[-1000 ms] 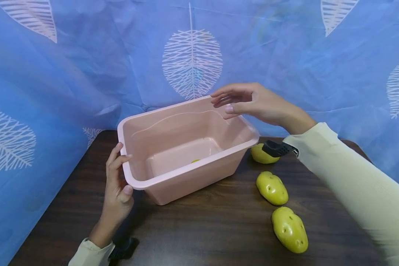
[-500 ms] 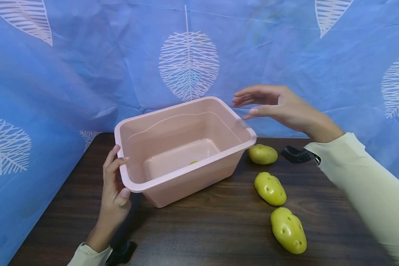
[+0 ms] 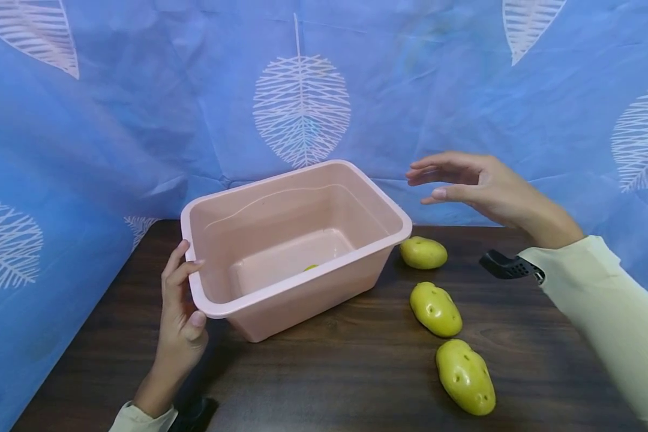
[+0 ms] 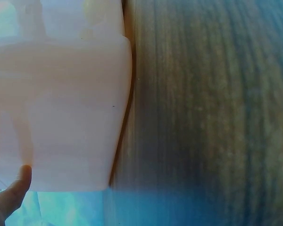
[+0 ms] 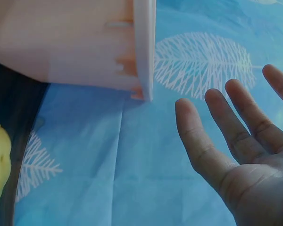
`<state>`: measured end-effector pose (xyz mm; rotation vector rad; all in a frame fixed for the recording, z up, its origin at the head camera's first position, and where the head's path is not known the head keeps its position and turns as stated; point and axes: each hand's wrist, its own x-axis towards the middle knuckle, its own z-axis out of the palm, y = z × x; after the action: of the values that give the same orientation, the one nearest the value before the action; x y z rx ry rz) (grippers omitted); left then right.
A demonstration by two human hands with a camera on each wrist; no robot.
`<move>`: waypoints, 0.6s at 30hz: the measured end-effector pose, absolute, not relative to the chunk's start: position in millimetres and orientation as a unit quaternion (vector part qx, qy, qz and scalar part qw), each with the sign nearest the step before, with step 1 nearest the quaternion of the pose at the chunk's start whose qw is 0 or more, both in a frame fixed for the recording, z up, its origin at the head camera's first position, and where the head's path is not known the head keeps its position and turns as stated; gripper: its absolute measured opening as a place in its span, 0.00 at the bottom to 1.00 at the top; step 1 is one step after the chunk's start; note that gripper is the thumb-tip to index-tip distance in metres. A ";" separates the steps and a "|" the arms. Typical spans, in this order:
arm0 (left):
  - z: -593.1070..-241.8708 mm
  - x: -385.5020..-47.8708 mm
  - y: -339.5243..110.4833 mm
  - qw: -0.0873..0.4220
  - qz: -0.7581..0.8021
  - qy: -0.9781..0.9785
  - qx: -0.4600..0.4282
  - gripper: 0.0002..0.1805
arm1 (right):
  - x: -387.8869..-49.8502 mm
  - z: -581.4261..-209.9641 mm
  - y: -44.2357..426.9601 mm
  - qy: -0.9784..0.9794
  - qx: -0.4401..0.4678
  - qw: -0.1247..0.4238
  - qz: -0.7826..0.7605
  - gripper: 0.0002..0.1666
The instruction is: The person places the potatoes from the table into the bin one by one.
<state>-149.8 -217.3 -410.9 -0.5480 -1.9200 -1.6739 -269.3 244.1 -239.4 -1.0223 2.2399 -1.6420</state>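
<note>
A pink plastic bin (image 3: pixel 310 294) stands at an angle on the dark wooden table (image 3: pixel 335 378), its open top facing up. My left hand (image 3: pixel 179 336) holds the bin's left end, fingers hooked over the rim and thumb below it on the outside. Inside, only a sliver of something yellow-green (image 3: pixel 310 267) shows above the near rim. My right hand (image 3: pixel 475 186) hovers in the air to the right of the bin, fingers spread and holding nothing. Below it, three yellow-green potatoes lie in a line: a far potato (image 3: pixel 423 252), a middle potato (image 3: pixel 435 309) and a near potato (image 3: pixel 465 377).
A blue cloth (image 3: pixel 205 108) with white leaf prints hangs behind the table and along its left side. The far potato lies close to the bin's right end.
My right hand has moved right and slightly down, from over the bin's far right corner to beside it. My left hand keeps its hold on the rim.
</note>
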 end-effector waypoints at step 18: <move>-413.1 -151.1 -215.5 0.258 -0.653 -0.676 -0.225 0.34 | -269.7 -275.6 275.9 0.831 -0.277 0.037 -0.482 0.29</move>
<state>-151.1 -215.5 -413.1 -0.6103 -1.8340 -1.7698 -269.7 275.9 -275.6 -0.8503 2.5502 -1.4790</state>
